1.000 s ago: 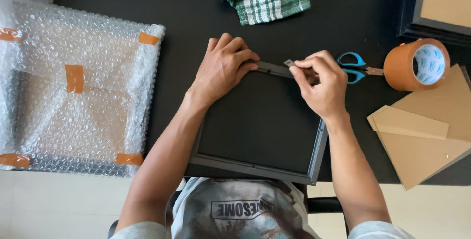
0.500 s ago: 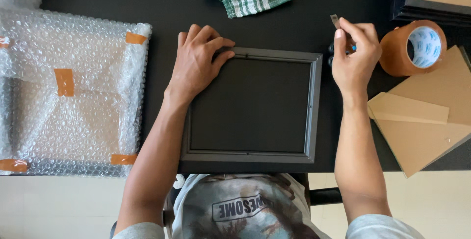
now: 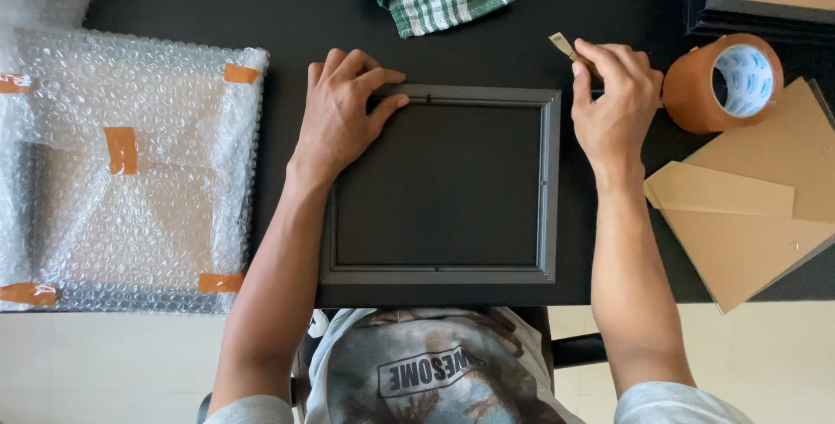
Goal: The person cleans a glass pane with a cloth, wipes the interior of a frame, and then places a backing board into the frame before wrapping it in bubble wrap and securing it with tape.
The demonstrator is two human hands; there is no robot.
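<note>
L hand [image 3: 344, 115] lies flat on dark frame [image 3: 439, 189], R hand [image 3: 613, 102] pinches small tan bit [image 3: 562, 44], hiding what's under it.

Frame [image 3: 439, 185] between wrapped parcel [image 3: 130, 172] and tape roll [image 3: 726, 83].

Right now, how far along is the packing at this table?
Done: one bubble-wrapped parcel lies taped shut with brown strips on the left. In hand: the left hand presses the top left corner of a bare dark picture frame, while the right hand pinches a small tan piece beside the roll of brown tape. Left: this frame has no wrap or tape yet.
</note>
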